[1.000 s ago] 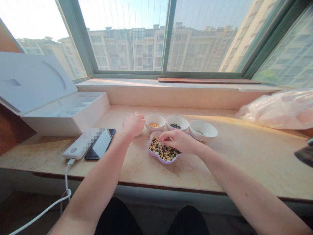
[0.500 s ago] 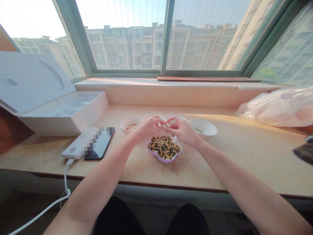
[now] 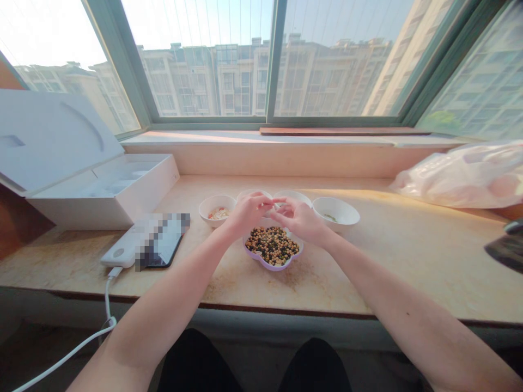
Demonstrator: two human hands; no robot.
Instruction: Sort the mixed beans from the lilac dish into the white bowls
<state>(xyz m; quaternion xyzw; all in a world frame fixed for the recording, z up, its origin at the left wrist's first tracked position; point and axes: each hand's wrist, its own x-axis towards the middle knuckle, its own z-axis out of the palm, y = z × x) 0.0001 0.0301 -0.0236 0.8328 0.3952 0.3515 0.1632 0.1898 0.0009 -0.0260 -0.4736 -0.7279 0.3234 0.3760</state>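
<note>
A purple flower-shaped dish (image 3: 273, 264) full of mixed dark and yellow beans (image 3: 272, 244) sits in the middle of the stone sill. Behind it stand several small white bowls: one at the left (image 3: 216, 207) with pale bits, one at the right (image 3: 335, 210) with a few green ones, and two between them mostly hidden by my hands. My left hand (image 3: 247, 213) and my right hand (image 3: 297, 218) meet fingertip to fingertip just above the far edge of the dish. Both are pinched; what lies between the fingers is too small to make out.
An open white box (image 3: 102, 190) with its lid up stands at the left. A white power bank (image 3: 122, 249) with a cable and a phone (image 3: 163, 245) lie in front of it. A plastic bag (image 3: 461, 177) rests at the right, a dark object (image 3: 504, 247) at the right edge.
My left hand left the leftmost bowl and my right hand lifted out of the bean dish. They came together above the dish's far edge and have stayed there.
</note>
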